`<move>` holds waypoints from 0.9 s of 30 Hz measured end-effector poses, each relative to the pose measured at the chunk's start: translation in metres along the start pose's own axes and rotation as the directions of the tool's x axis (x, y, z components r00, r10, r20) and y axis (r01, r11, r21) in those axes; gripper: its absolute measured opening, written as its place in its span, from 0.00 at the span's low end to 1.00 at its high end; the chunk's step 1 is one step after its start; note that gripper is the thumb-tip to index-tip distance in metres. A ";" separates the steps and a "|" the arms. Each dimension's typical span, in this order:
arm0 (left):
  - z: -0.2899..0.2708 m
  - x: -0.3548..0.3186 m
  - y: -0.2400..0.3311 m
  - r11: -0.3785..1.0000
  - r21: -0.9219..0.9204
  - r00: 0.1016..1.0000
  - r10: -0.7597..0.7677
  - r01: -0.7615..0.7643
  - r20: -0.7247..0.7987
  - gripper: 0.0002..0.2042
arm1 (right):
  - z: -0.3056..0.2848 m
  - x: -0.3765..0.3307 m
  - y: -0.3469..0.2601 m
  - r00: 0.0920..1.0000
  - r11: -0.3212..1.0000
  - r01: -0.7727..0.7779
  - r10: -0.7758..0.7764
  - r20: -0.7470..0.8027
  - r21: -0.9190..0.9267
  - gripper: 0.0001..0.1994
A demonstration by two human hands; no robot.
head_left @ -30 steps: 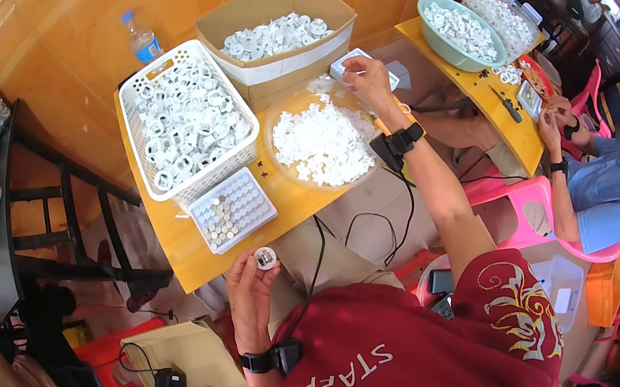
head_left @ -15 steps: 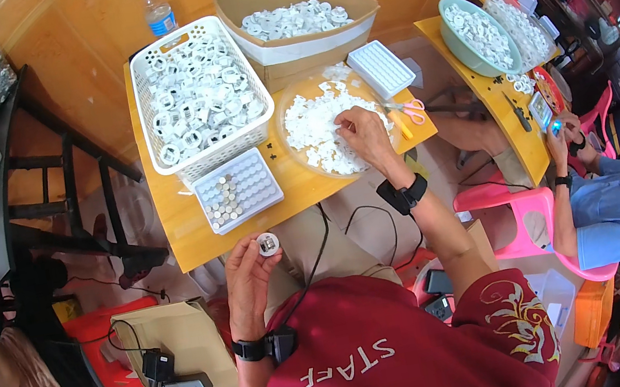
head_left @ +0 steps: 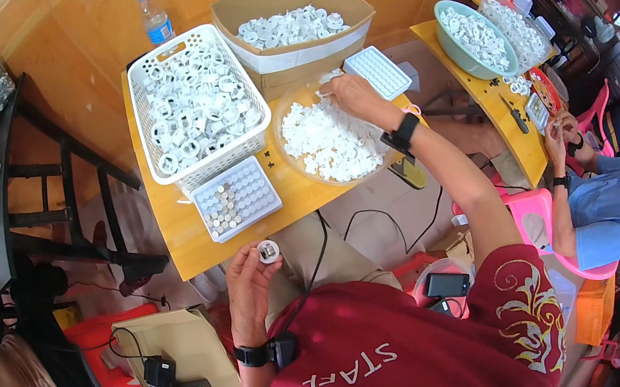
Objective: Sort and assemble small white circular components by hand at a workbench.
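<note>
Head view: I see my left hand point(head_left: 247, 283) below the near edge of the wooden surface point(head_left: 178, 246), its grip closed on a small round white part point(head_left: 268, 251) held at the fingertips. My right hand point(head_left: 351, 97) reaches into the round tray of white pieces point(head_left: 330, 140), fingers curled at its far rim; whether that grip holds anything I cannot tell. Left of the tray sits a white basket point(head_left: 191, 107) of ring parts, with a small white grid tray point(head_left: 236, 200) in front of it. A cardboard box point(head_left: 293, 26) stands behind.
</note>
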State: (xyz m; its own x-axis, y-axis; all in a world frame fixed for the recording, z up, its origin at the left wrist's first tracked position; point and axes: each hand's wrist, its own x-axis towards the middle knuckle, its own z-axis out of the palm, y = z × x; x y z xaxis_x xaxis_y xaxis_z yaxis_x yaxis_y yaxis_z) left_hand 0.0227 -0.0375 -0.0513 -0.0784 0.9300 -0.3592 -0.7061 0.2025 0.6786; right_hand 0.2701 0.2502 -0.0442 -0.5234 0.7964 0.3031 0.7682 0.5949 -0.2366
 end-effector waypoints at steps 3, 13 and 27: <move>-0.002 -0.002 0.002 1.000 0.003 1.000 0.004 -0.004 -0.020 0.10 | 0.017 0.006 0.014 0.965 0.967 0.213 -0.231 -0.124 -0.144 0.07; -0.006 0.005 0.000 1.000 0.000 1.000 -0.007 0.007 -0.027 0.10 | 0.036 0.013 0.030 0.963 0.955 0.258 -0.267 -0.046 -0.148 0.04; -0.011 0.004 0.000 1.000 -0.018 0.999 -0.008 0.008 -0.032 0.10 | -0.037 0.017 0.047 0.896 0.883 -0.418 0.440 -0.064 0.213 0.10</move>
State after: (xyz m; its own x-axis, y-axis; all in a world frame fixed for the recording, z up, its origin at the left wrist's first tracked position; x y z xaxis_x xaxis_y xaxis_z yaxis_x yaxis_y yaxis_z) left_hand 0.0143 -0.0373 -0.0597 -0.0946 0.9181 -0.3850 -0.7190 0.2044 0.6643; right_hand 0.3105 0.2878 -0.0161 -0.1074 0.9682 0.2261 0.8185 0.2152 -0.5327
